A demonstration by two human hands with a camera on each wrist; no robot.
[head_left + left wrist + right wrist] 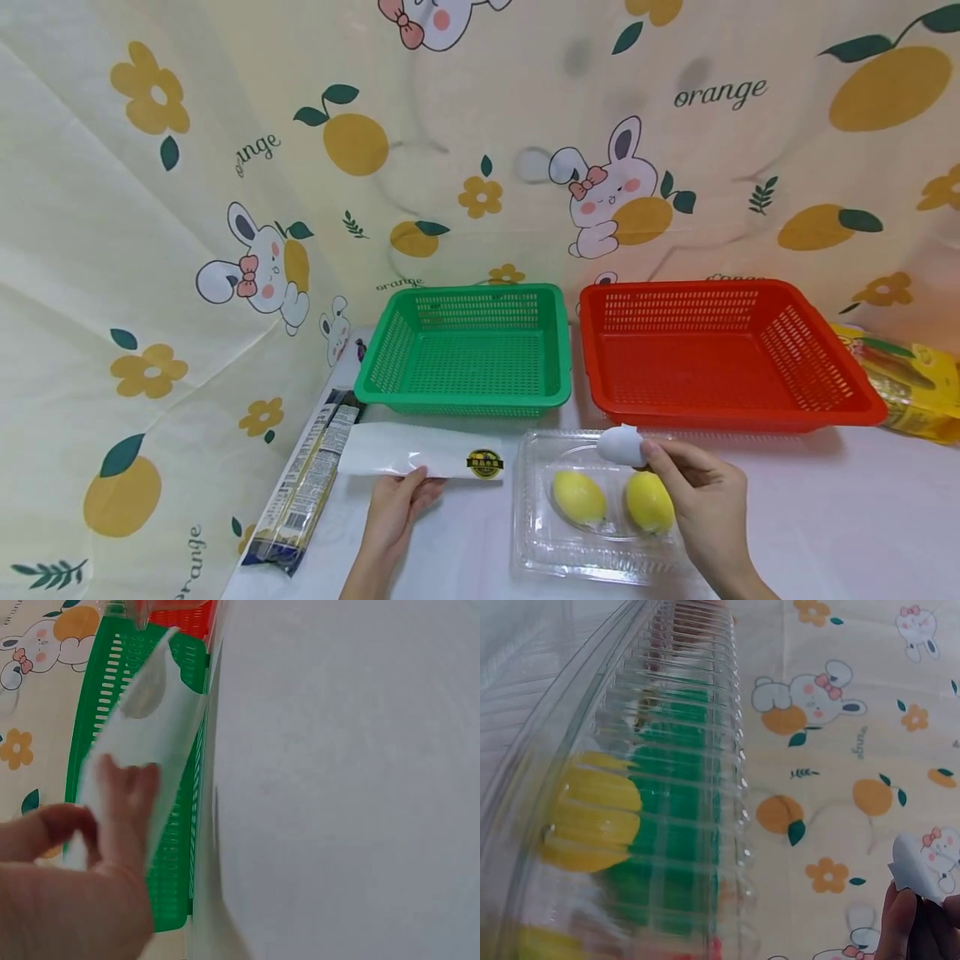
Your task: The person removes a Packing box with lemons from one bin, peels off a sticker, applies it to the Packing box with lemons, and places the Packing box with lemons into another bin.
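Note:
My left hand [396, 510] pinches the lower edge of a glossy white strip [390, 450]; a round black-and-gold fruit label [484, 463] shows at its right end. In the left wrist view, the blurred left hand [97, 892] holds the same strip [169, 727] in front of green. Between thumb and fingers, my right hand [708, 496] pinches a small white sticker-like piece [621, 446], curved in the right wrist view [915, 862]. That hand is over the right part of a clear plastic box [536, 550], which holds two lemons [580, 497].
Behind stand a green basket [480, 358] and a red basket [690, 367]. Long printed packets [311, 479] lie at the left, and a yellow package [911, 387] is by the red basket's right side. A patterned cloth [465, 125] hangs at the back.

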